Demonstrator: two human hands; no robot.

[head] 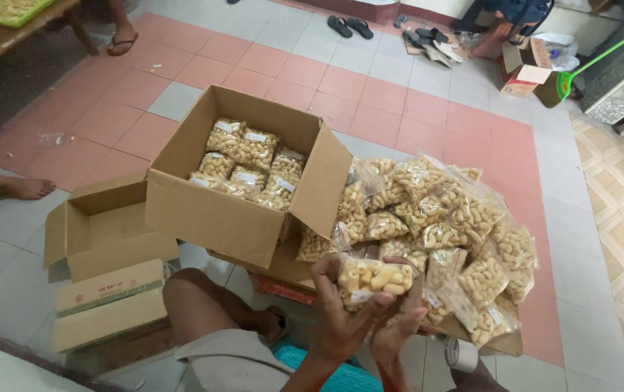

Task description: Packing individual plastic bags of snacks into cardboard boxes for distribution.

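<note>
Snack time, basically: a small clear plastic bag of pale yellow tube-shaped puffed snacks (pixel 371 279) sat low in the middle of the view, just in front of the big heap. Both hands were closed on it. The left hand (pixel 339 311) cupped it from below and the side, fingers curled around the near end, while the right hand (pixel 397 325) pinched the other end from underneath, so the two hands were touching each other around it.

Right behind it lay a pile of matching clear snack bags (pixel 442 225), spread over a flattened brown cardboard sheet (pixel 286 267) on the floor. Left of the pile stood an open brown cardboard box (pixel 236 218) with more of those bags packed inside in rows. Further left was a smaller empty cardboard box (pixel 105 232), flaps open. A white tape roll (pixel 461 354) sat near the person's knee. Pink and grey floor tiles (pixel 370 94) ran everywhere, with dark sandals (pixel 350 27) far back.
</note>
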